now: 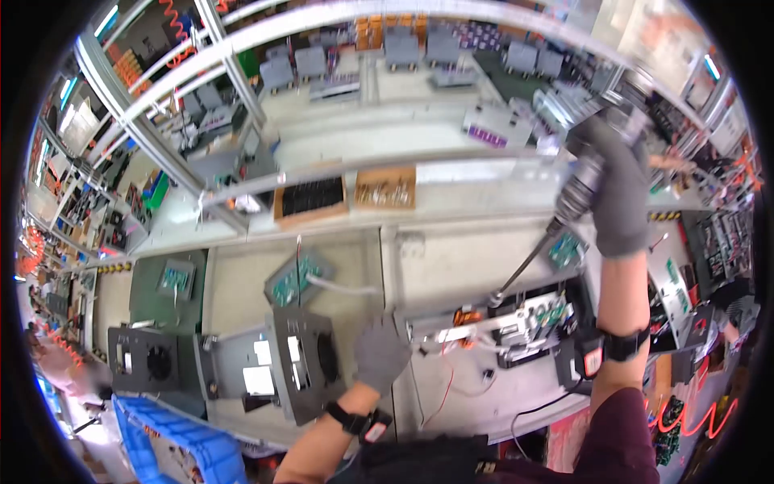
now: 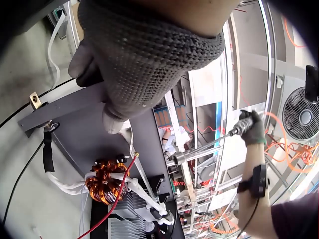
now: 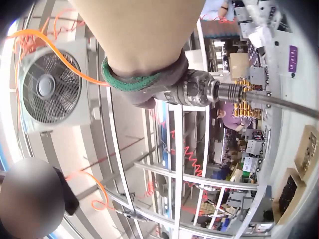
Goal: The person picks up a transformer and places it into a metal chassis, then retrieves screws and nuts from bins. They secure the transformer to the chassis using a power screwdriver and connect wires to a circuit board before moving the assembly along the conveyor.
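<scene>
The right hand (image 1: 621, 189) grips an air screwdriver (image 1: 577, 192), seen also in the right wrist view (image 3: 192, 88); its long shaft slants down to a socket tip that, in the head view, overlaps the back edge of an open electronic unit (image 1: 528, 327). At the unit's left end is the gloved left hand (image 1: 382, 353). The left wrist view shows this hand (image 2: 142, 59) pinching the edge of a dark metal panel (image 2: 65, 107), thumb on one side. Below it sit a copper coil (image 2: 105, 181), a red wire (image 2: 119, 196) and grey heat sinks (image 2: 130, 219). Whether the socket touches a screw, I cannot tell.
Left of the unit stands a dark fan panel (image 1: 302, 363), with a circuit board (image 1: 294, 278) behind it. Two cardboard boxes, one of black parts (image 1: 310, 200) and one of small metal parts (image 1: 385, 189), sit on the shelf. A blue crate (image 1: 181, 440) is at the lower left.
</scene>
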`<state>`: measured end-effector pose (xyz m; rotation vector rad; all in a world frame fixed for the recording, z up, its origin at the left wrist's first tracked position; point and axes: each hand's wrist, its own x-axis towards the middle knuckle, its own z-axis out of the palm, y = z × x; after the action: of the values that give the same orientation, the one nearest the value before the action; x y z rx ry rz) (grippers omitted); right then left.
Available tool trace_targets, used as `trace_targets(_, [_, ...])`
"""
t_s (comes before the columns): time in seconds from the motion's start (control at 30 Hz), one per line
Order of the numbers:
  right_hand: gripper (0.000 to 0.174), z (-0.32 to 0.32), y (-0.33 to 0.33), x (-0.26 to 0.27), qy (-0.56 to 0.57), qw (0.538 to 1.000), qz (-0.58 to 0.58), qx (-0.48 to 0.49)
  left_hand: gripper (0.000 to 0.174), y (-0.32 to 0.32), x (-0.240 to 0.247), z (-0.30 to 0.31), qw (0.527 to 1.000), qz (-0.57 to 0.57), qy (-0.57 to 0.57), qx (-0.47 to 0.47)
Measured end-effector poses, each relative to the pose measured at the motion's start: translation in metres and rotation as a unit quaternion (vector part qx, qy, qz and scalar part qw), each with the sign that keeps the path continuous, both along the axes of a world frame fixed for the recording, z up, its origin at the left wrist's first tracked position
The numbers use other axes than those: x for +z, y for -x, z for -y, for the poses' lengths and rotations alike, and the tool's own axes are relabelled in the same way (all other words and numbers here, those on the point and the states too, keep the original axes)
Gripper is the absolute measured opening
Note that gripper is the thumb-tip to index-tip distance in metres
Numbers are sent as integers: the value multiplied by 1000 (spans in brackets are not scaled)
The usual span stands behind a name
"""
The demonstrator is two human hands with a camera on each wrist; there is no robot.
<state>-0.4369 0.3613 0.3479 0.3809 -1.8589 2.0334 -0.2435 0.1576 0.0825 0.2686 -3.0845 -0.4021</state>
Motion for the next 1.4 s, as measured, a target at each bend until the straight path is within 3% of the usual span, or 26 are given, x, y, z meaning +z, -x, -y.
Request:
trace_targets(0.07, [26, 29, 41, 24, -67, 989, -126, 42, 74, -3, 5, -1, 1000, -12, 4, 3])
trace_targets(0.2, [37, 92, 112, 53, -206, 961, -156, -100, 73, -1, 11, -3, 998, 45, -17, 32])
trace_targets(0.37, [36, 134, 130, 63, -229, 936, -210, -167, 69, 3, 33, -2, 987, 132, -72, 51])
trace_targets(0.53, [37, 141, 141, 74, -180, 929, -273, -173, 69, 2, 14, -2, 990, 93, -94, 52])
trace_targets(0.6, [43, 138, 147, 73, -221, 934, -227, -168, 69, 0, -1, 0, 991, 66, -106, 40])
trace_targets(0.67, [52, 139, 155, 60, -415, 819, -224, -327, 68, 0, -5, 0, 997, 39, -57, 31])
trace_targets(0.7, [64, 133, 156, 51, -479, 787, -207, -328, 68, -1, -5, 1, 997, 42, -56, 27])
trace_targets(0.73, [64, 129, 147, 49, -484, 786, -198, -329, 67, -1, 1, 1, 997, 34, -57, 32])
trace_targets(0.87, [63, 60, 110, 27, -517, 740, -348, -253, 66, 2, -10, 1, 997, 54, -53, 18])
trace_targets(0.93, [56, 1, 61, 13, -581, 753, -284, -118, 66, 5, -3, 0, 997, 67, -43, -1])
trace_targets(0.97, [52, -36, 39, -9, -639, 721, -256, -83, 68, 5, 17, -4, 995, 77, -39, 44])
trace_targets(1.03, [45, -102, -26, -44, -742, 654, -145, 31, 70, 11, 29, -7, 992, 87, -36, 88])
trace_targets(1.07, [42, -129, -57, -60, -801, 586, -90, 88, 79, 13, 25, -6, 994, 30, -25, 104])
trace_targets(1.1, [40, -154, -83, -80, -866, 480, 0, 139, 87, 15, 24, -7, 992, -28, -13, 122])
trace_targets(1.2, [39, -239, -151, -153, -905, 326, -230, 146, 92, 22, 39, -17, 987, -64, 19, 149])
trace_targets(1.27, [36, -261, -170, -183, -868, 374, -222, 238, 90, 19, 46, -27, 987, -48, 15, 156])
trace_targets(1.3, [24, -269, -173, -187, -860, 376, -268, 219, 86, 14, 48, -33, 988, -48, 7, 149])
trace_targets(1.33, [24, -269, -173, -186, -856, 379, -271, 224, 82, 8, 48, -39, 989, -47, 1, 141])
trace_targets(1.4, [10, -266, -166, -177, -855, 338, -263, 291, 77, -12, 44, -48, 989, -53, -1, 136])
